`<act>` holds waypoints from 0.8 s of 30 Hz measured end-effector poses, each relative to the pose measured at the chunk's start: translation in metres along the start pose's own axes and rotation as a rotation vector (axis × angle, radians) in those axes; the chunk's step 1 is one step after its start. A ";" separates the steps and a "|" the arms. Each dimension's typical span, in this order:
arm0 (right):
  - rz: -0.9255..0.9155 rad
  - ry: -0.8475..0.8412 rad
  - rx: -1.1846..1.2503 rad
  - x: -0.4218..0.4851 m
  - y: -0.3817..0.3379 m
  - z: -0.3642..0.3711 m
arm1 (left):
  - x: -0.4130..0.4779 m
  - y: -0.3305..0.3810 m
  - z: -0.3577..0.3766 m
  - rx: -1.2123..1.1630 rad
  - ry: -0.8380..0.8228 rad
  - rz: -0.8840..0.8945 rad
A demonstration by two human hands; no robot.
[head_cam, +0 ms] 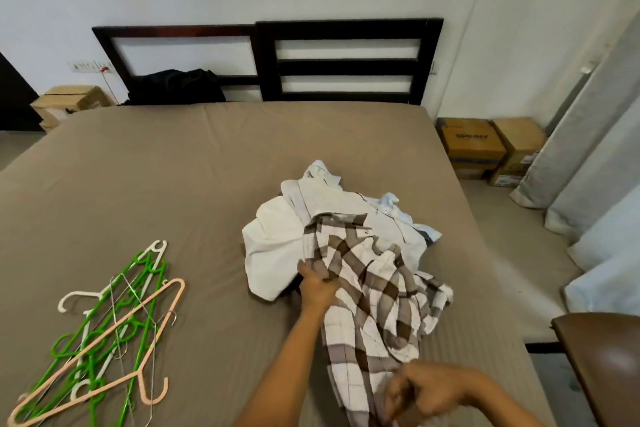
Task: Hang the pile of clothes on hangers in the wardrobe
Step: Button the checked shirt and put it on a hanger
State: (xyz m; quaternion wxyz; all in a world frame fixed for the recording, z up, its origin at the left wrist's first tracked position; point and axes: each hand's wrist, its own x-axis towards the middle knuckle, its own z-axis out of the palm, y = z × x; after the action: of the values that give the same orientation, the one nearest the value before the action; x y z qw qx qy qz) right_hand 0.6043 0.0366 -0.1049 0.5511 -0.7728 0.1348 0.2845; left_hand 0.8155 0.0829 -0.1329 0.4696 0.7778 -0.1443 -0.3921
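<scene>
Loosely rumpled brown-and-white checked shirt [367, 305] atop crumpled white clothes [273, 239]

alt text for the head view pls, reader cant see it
Two hands hold a checked shirt that lies partly over a pile of white clothes on a brown bed: the left hand grips it beside the pile, the right hand grips its near end. Green, pink, white and wire hangers lie tangled on the bed to the left.
</scene>
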 end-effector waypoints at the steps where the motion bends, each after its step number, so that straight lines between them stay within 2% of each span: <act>1: -0.008 0.118 0.042 0.003 0.007 -0.005 | -0.001 -0.010 0.003 -0.047 0.004 -0.019; 4: 0.101 0.919 0.055 0.025 0.034 -0.033 | -0.013 -0.029 0.002 -0.168 -0.067 -0.059; 5: 0.150 1.079 0.039 0.031 0.038 -0.045 | -0.020 -0.030 0.001 -0.219 -0.104 -0.070; 6: 0.185 1.128 0.067 0.040 0.041 -0.057 | -0.024 -0.033 -0.002 -0.270 -0.132 -0.072; 8: 0.183 1.065 0.165 0.052 0.039 -0.081 | -0.034 -0.038 -0.014 -0.330 -0.193 -0.048; 10: 0.137 0.917 0.327 0.064 0.034 -0.091 | -0.040 -0.046 -0.023 -0.346 -0.247 -0.042; 12: 0.152 0.713 0.530 0.073 0.026 -0.077 | -0.046 -0.051 -0.032 -0.313 -0.269 -0.054; 14: 0.159 0.578 0.602 0.083 0.019 -0.053 | -0.054 -0.053 -0.040 -0.231 -0.260 -0.053; 15: 0.108 0.616 0.602 0.087 0.013 -0.038 | -0.057 -0.052 -0.043 -0.209 -0.249 -0.045; 19: -0.043 1.068 0.662 0.080 -0.024 0.015 | -0.066 -0.041 -0.053 -0.192 -0.225 0.113; 21: -0.162 1.050 0.657 0.067 -0.052 0.041 | -0.075 -0.027 -0.053 -0.194 -0.266 0.176; 24: -0.258 0.752 0.610 0.039 -0.088 0.073 | -0.098 0.001 -0.055 -0.154 -0.357 0.185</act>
State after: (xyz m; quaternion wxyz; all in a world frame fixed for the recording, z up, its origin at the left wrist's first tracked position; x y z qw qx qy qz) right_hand 0.6600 0.1400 -0.0761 0.6958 -0.6359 0.3047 -0.1365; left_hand 0.7931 0.1742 -0.0715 0.5285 0.6412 -0.2659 -0.4887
